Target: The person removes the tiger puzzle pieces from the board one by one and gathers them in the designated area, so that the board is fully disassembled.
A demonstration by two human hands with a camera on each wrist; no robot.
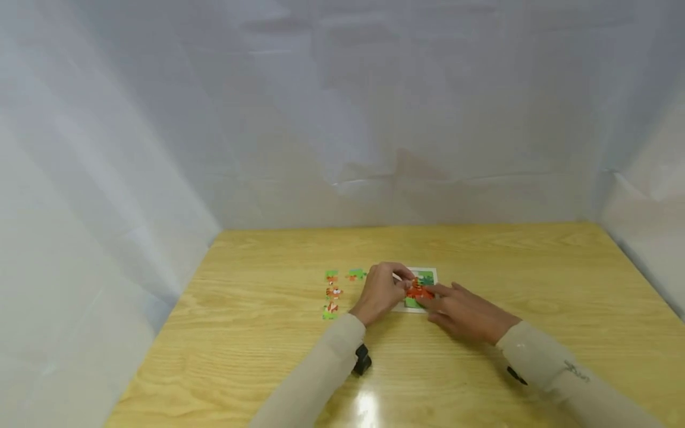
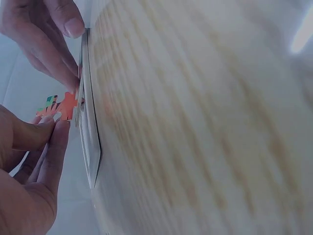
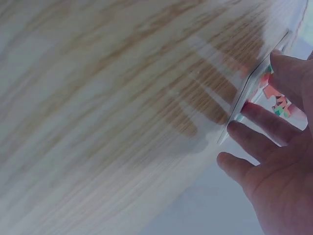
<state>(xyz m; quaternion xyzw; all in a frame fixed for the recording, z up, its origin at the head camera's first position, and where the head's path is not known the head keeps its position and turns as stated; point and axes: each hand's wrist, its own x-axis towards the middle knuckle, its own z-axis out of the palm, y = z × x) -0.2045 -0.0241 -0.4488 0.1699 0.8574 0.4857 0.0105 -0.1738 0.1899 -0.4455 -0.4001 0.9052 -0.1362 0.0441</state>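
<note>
Our tray (image 1: 400,307) holds puzzle pieces (image 1: 426,277); our left hand (image 1: 381,291) pinches another piece (image 2: 67,106), our right hand (image 1: 462,312) has fingers outstretched. Only the head view shows loose pieces (image 1: 334,292).

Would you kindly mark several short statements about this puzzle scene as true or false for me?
1. The left grip pinches a puzzle piece. True.
2. The right grip is clenched into a fist. False: its fingers are extended, by the puzzle frame.
3. The puzzle frame has a white border. True.
4. The loose pieces lie to the right of the frame. False: they lie to its left, on the table.
5. The table has a wood-grain surface. True.
6. Both sleeves are black. False: both sleeves are pale.
</note>
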